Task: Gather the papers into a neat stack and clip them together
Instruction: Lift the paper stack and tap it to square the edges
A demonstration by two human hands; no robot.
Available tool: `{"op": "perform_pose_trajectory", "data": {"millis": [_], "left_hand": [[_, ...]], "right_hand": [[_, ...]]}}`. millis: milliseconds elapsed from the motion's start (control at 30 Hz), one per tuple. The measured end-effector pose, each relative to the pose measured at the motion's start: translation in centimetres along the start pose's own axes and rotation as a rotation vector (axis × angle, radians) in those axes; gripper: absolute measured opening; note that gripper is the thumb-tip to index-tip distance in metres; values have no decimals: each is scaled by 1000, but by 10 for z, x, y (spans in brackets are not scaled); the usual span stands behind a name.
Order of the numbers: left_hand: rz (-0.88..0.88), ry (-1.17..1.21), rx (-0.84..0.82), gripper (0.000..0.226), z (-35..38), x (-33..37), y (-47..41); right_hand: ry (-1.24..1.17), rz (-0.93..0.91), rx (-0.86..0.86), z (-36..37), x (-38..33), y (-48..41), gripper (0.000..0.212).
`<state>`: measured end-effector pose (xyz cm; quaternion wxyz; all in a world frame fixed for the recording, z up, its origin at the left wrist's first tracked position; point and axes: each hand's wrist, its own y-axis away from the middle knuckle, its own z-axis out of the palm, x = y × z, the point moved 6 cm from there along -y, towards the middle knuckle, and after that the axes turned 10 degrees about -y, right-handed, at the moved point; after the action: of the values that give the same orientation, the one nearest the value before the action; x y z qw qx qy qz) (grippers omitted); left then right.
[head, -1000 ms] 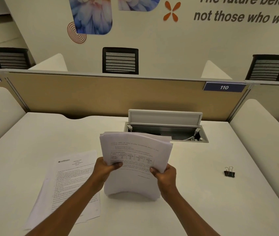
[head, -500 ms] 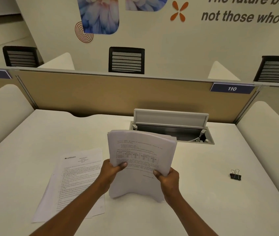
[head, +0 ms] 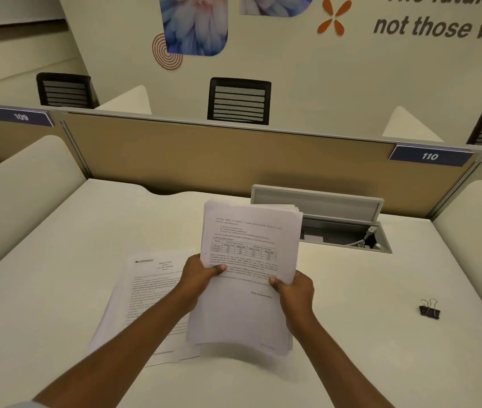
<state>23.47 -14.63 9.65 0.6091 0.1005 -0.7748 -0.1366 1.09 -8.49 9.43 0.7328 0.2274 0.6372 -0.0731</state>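
Both hands hold a thick stack of printed papers (head: 248,260) upright over the white desk (head: 57,290). My left hand (head: 198,275) grips its left edge, thumb on the front page. My right hand (head: 294,290) grips the right edge. The stack's bottom edge hangs just above the desk and looks blurred. The top edges are slightly uneven. More printed sheets (head: 142,301) lie flat on the desk to the left, partly hidden by my left forearm. A black binder clip (head: 429,309) sits alone on the desk to the right, well away from my hands.
An open cable tray with a raised lid (head: 316,201) is set into the desk behind the stack. A tan partition (head: 204,154) closes the far side, and white curved dividers (head: 19,184) stand at both sides. Office chairs stand beyond the partition.
The held stack has straightened from bowed to nearly flat and stands more upright. The view has shifted a little to the left. Both hands keep their grip.
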Motion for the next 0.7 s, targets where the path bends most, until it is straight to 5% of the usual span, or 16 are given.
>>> {"op": "perform_pose_trajectory", "data": {"millis": [367, 700], "left_hand": [[-129, -6, 242, 14, -73, -48, -11], [-234, -191, 344, 21, -128, -102, -28]], "right_hand": [[152, 181, -75, 77, 28, -10, 25], [228, 301, -176, 137, 68, -5, 28]]}}
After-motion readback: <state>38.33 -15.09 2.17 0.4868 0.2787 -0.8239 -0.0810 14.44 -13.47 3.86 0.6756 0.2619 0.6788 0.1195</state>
